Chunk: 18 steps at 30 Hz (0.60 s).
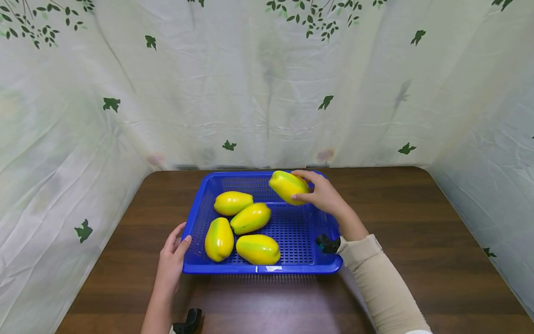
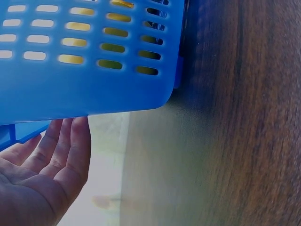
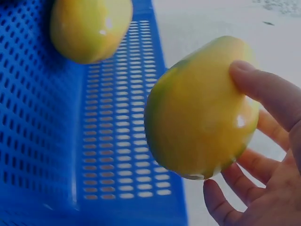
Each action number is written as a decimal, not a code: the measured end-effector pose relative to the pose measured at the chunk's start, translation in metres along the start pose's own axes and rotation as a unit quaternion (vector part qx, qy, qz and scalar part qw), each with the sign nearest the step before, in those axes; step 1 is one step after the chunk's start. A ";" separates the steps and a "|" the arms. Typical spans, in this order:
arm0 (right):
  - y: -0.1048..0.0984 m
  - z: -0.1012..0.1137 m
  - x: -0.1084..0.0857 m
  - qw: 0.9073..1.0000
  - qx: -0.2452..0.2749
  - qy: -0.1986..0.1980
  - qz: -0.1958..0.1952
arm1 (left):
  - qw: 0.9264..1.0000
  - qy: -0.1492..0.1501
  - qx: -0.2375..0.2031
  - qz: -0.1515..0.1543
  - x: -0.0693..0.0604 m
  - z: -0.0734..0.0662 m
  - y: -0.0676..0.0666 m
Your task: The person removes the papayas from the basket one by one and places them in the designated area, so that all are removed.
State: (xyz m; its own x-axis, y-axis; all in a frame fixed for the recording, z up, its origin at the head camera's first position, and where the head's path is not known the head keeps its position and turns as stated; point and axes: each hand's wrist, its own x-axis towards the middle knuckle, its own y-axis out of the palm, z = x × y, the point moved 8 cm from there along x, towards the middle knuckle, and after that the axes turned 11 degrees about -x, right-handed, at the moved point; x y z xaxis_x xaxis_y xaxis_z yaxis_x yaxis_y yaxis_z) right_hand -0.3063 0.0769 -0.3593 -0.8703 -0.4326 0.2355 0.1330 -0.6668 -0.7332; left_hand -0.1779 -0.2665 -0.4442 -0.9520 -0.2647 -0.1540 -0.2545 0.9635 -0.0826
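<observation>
A blue perforated plastic basket [image 1: 292, 236] sits on the wooden table. My right hand [image 1: 321, 191] holds a yellow papaya [image 1: 288, 186] above the basket's back right part, thumb on one side and fingers on the other. The right wrist view shows that papaya [image 3: 202, 113] raised beside the basket wall [image 3: 127, 117]. Several more papayas, such as the front one [image 1: 257, 249], lie in the basket's left half. At the basket's left rim, my left hand [image 1: 172, 250] grips the edge, thumb on the rim. Its fingers [image 2: 77, 146] reach under the rim from outside.
The brown wooden table [image 1: 417, 260] extends to both sides of the basket and in front of it. A pale curtain [image 1: 250, 93] with green leaf and bird prints encloses the back and sides. Black devices [image 1: 327, 243] are strapped at the wrists.
</observation>
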 end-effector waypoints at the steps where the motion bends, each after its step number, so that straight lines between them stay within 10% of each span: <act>1: -0.005 0.000 -0.002 1.000 0.003 0.003 -0.008 | 1.000 0.000 -0.001 0.000 0.000 0.000 0.000; 18: -0.075 -0.043 -0.053 0.985 0.018 0.083 -0.152 | 1.000 -0.002 -0.004 0.001 0.002 0.001 0.000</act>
State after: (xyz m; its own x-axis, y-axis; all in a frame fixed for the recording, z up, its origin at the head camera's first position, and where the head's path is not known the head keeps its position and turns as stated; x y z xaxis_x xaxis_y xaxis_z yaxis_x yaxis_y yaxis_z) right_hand -0.2902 0.1756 -0.3441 -0.9373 -0.1066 0.3319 -0.1319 -0.7729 -0.6206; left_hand -0.1793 -0.2668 -0.4449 -0.9517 -0.2632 -0.1578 -0.2544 0.9643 -0.0743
